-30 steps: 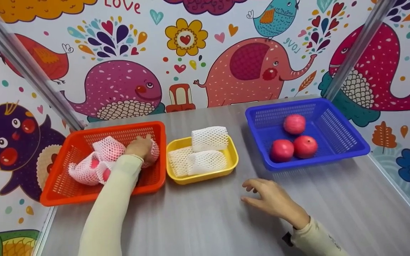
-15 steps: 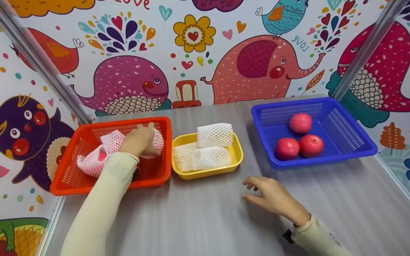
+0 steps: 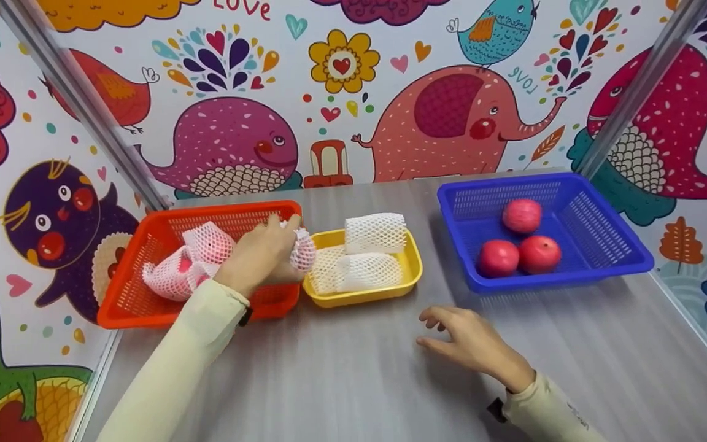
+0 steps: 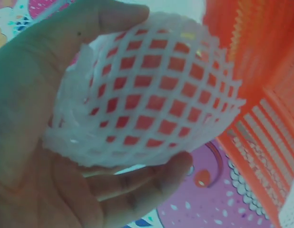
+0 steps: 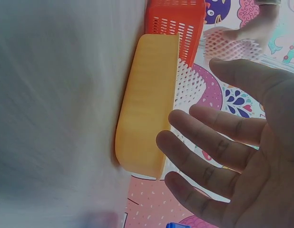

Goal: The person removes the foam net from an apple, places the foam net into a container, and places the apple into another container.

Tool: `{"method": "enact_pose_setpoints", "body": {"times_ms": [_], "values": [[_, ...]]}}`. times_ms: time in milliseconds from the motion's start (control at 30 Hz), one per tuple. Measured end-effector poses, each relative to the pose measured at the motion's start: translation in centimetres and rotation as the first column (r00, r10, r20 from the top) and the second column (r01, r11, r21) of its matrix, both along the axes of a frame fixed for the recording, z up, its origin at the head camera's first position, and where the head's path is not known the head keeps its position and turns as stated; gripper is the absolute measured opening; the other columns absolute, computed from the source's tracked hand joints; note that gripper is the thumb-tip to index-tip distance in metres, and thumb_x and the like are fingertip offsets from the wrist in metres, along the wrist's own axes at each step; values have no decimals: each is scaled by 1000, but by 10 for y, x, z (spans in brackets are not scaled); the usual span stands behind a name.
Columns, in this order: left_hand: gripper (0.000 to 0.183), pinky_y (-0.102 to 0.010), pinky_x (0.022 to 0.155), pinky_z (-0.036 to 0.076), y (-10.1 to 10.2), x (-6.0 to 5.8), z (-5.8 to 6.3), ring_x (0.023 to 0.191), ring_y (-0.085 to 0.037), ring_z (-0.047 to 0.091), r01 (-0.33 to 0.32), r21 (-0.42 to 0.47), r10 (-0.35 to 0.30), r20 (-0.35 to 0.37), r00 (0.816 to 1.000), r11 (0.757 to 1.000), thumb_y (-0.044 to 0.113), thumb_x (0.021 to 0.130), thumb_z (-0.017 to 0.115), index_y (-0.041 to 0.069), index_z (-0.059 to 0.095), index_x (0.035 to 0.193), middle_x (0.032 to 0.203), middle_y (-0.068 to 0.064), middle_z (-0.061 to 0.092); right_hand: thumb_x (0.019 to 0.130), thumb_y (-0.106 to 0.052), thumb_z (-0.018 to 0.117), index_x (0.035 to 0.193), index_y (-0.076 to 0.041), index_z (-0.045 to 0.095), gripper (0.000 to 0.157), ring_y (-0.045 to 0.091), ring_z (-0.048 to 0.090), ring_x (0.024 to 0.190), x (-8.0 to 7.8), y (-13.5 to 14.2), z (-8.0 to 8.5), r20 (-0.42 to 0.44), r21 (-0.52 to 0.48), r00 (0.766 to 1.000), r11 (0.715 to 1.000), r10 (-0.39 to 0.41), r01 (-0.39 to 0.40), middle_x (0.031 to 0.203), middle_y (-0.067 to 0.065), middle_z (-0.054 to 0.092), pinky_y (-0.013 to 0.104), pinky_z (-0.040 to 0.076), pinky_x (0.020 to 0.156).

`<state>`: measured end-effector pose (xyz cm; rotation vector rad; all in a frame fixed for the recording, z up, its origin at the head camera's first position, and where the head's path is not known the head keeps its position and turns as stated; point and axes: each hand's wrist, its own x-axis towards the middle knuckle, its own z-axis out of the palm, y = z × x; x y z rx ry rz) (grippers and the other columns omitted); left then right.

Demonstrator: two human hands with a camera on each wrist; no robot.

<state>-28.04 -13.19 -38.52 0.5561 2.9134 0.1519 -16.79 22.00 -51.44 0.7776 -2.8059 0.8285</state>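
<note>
My left hand [image 3: 258,255] grips a red apple in a white foam net [image 4: 156,95], thumb on one side and fingers on the other. In the head view it is over the right rim of the red basket [image 3: 221,207], beside the yellow tray [image 3: 366,298]. Several more net-wrapped apples [image 3: 172,276] lie in that basket, partly hidden by the left hand and sleeve. My right hand [image 3: 473,344] is held over the table in front of the yellow tray and blue basket, fingers relaxed and spread, holding nothing.
Folded white foam nets [image 3: 369,272] lie in the yellow tray. At the right, the blue basket [image 3: 574,278] contains 3 bare red apples [image 3: 522,215]. Patterned wall panels with metal corner posts [image 3: 629,92] enclose the back and sides of the grey table [image 3: 341,380].
My left hand has lifted the net-wrapped apple from the red basket's right side and moved it right, toward the yellow tray. The right hand keeps its place, while the head view has shifted slightly.
</note>
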Motion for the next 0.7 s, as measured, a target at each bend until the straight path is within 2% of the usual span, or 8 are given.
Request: {"method": "enact_pose_setpoints", "body": {"times_ms": [133,233,333,567,700], "values": [[97,-58,90,50,10,13,-3,109,-40,55,36,29,-36,0,999,999,45,71,86,13,37,149,132,-23,47,86,-30,79,105,-15,68,27,14,67,81,1,1,0,-13,-7,1000,1000,11,-11,91,-2,70,34,55,69],[92,-53,86,54,16,23,-9,101,-34,57,78,49,-77,-30,997,996,47,71,85,15,40,145,122,-18,50,87,-30,79,104,-13,68,26,16,68,80,2,1,-2,-27,-17,999,1000,20,-21,91,-1,71,35,55,69],[89,-50,84,55,22,33,-17,98,-30,58,114,86,-111,-37,993,990,48,71,85,18,42,143,120,-15,52,87,-30,79,104,-14,68,26,18,69,81,2,2,-2,-20,-18,1000,1000,23,-23,91,0,71,35,55,69],[86,-48,86,55,40,55,-41,97,-28,59,209,163,-211,-4,978,964,45,71,87,23,43,142,122,-11,55,87,-31,79,104,-14,69,26,17,68,80,1,2,-2,-25,-11,999,1000,20,-20,91,-1,71,34,55,68],[85,-44,85,55,52,65,-62,95,-24,58,261,190,-263,-15,965,946,48,70,86,22,44,140,117,-8,56,87,-31,78,104,-14,69,26,17,68,80,3,1,-3,-16,-10,1000,1000,14,-14,91,-1,71,35,55,68]]}}
